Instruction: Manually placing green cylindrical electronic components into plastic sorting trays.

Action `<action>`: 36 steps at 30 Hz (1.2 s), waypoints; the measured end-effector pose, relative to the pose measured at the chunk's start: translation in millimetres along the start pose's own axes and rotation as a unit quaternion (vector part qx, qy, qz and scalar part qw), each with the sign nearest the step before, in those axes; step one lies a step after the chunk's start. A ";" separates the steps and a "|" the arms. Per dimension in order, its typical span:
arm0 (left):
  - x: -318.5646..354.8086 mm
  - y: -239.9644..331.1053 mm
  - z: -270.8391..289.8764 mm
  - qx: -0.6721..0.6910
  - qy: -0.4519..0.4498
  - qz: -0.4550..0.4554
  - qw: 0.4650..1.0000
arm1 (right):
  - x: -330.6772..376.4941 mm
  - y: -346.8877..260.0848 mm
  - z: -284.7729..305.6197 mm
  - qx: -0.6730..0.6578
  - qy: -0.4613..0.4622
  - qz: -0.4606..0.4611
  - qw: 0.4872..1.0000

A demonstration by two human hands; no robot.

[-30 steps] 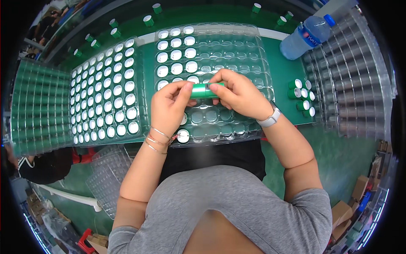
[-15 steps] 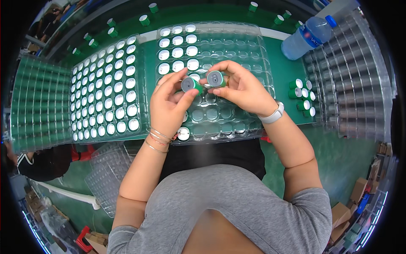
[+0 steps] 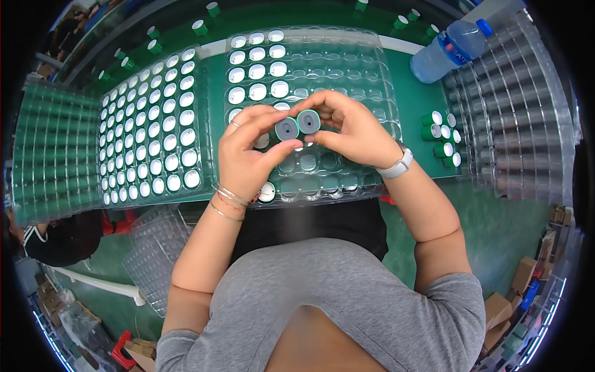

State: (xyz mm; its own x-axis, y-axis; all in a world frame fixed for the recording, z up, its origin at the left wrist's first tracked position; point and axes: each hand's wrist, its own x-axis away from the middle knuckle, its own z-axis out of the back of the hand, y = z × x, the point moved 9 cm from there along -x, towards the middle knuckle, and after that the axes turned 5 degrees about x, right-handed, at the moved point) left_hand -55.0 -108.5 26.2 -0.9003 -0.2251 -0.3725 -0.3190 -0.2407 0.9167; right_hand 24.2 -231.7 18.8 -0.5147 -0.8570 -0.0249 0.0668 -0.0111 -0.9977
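My left hand [image 3: 251, 139] grips a short green cylinder [image 3: 286, 129] between thumb and fingers, its grey recessed end with a dark centre hole facing up. A matching green cylinder [image 3: 308, 122] is pinched in my right hand [image 3: 350, 127], turned the same way. The two cylinders sit side by side, their rims touching or nearly so. Both hands are over a clear plastic tray [image 3: 338, 68] with round pockets. White-topped cylinders [image 3: 256, 72] fill several pockets on its left side, and one white-topped cylinder [image 3: 266, 192] stands near its front edge, partly beside my left wrist.
On the left stands a full tray of white-topped cylinders [image 3: 154, 131]. Loose green cylinders [image 3: 443, 149] cluster at the right, near a water bottle [image 3: 449, 53] and stacked clear trays [image 3: 514, 111]. More cylinders [image 3: 199, 27] stand along the far green strip. A person [image 3: 65, 239] is at the left.
Both cylinders have come together and turned so their grey ends face up more squarely. My left hand has moved slightly right relative to the tray. The whole view has shifted a little.
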 end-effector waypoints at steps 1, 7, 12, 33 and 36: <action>0.4 -0.9 -0.7 0.001 0.000 0.001 1.000 | 0.2 0.4 0.6 0.004 0.004 -0.001 1.000; 0.3 -3.7 -0.8 0.051 0.014 0.022 0.998 | -0.6 -1.0 1.4 0.034 0.005 0.013 0.999; -0.3 -2.6 -0.9 0.018 0.006 0.039 0.999 | 0.0 -2.8 1.4 0.049 0.005 0.021 0.999; 4.8 -38.5 36.7 0.258 0.197 0.138 0.936 | 0.0 -15.8 0.5 0.294 0.078 0.078 0.949; 4.8 -38.1 30.6 0.243 0.169 0.151 0.943 | -1.2 -15.5 -17.3 0.366 0.048 0.186 0.910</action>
State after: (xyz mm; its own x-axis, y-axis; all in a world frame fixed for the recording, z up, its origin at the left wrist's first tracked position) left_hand -56.3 -71.5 -6.1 -0.8525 -0.5218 -0.0325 -0.2339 0.3251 0.9163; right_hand 8.9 -221.6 33.2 -0.4103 -0.8232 -0.3925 0.7857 -0.1006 -0.6104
